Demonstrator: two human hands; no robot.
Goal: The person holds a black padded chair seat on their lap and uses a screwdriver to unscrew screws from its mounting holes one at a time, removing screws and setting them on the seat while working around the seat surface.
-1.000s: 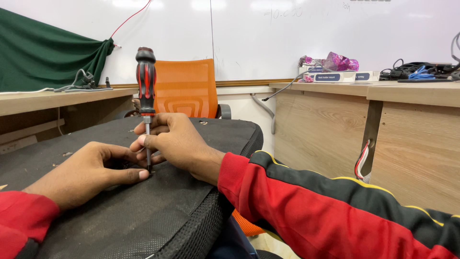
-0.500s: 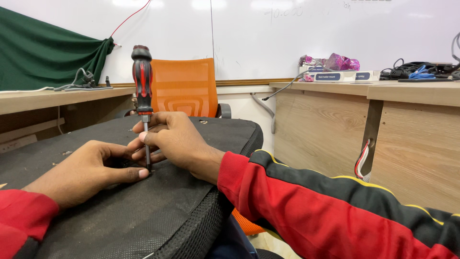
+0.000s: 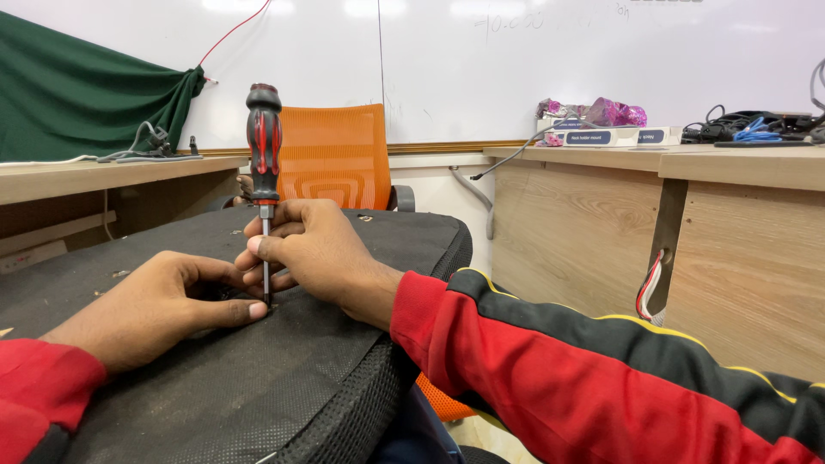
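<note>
On black fabric, right hand (image 3: 314, 249) pinching upright screwdriver (image 3: 264, 163), tip hidden, left hand (image 3: 155, 305) empty.

I see a screwdriver (image 3: 264, 142) with a glossy red-and-black plastic handle and a thin, shiny metal shaft. Under it lies a matt black fabric panel (image 3: 284, 378), rough and dusty, with coarse mesh along its near edge. My sleeve (image 3: 601, 378) looks like smooth, slightly shiny cloth.

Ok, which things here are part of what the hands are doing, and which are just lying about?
In use:
screwdriver
right hand
left hand
black fabric panel

Lying about:
orange chair
green cloth
cables
pink foil bundle
</note>
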